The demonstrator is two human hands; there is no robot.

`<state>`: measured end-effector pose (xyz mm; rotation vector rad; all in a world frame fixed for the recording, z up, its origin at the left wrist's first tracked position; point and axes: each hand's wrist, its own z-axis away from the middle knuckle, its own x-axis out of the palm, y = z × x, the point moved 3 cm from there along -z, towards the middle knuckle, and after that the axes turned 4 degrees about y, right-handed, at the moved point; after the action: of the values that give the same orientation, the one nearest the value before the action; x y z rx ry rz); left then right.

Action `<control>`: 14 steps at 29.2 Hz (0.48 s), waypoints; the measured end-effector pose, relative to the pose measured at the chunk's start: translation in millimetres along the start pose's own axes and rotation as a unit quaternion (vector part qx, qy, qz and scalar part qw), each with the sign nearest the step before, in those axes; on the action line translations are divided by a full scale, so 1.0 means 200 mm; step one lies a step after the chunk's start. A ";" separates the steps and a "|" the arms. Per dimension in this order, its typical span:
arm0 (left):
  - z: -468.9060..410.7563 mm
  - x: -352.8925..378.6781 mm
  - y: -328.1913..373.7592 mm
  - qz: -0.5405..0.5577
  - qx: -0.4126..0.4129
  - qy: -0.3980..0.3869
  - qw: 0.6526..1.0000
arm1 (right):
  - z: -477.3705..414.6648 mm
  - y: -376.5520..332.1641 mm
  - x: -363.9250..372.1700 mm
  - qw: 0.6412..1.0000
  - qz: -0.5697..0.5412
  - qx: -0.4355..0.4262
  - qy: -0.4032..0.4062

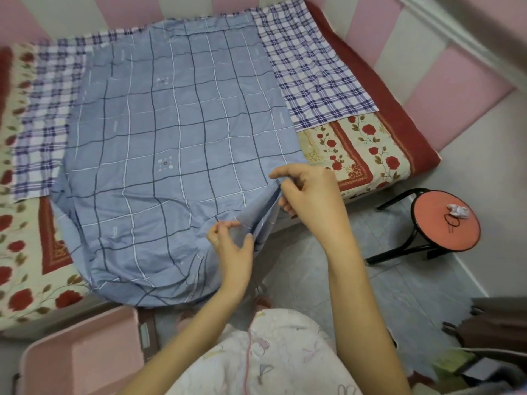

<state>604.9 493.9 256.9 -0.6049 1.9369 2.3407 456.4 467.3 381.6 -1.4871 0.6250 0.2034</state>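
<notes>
Both forearms extended forward. Left hand point(231, 246) lower, fingertips pinching the blue sheet point(171, 138). Right hand point(309, 192) just beyond, fingers curled, gripping its corner.

blue cover point(171, 155): dark and white grid lines | cloth point(319, 72): purple-white plaid | bedspread point(356, 149): cream, red roses, maroon border | stool point(446, 220) seat: coral, black frame | bin point(82, 354): pink

Free passage above blue sheet point(171, 138); stool point(447, 220) obstructs floor point(413, 289) at right; pink bin point(82, 357) lower left.
</notes>
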 end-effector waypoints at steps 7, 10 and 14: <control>-0.02 0.02 0.36 0.082 0.200 -0.029 0.976 | 0.04 -0.08 0.02 0.999 0.001 -0.019 -0.026; -0.02 0.01 0.42 0.079 0.237 -0.043 0.967 | 0.06 -0.09 0.01 1.000 -0.002 -0.014 -0.027; 0.02 -0.04 0.42 0.071 0.295 -0.037 0.952 | 0.06 -0.09 -0.03 1.000 0.019 -0.006 -0.014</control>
<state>587.1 481.9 337.8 -0.3265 2.5349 1.6579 463.4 479.0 399.0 -1.4831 0.6302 0.2583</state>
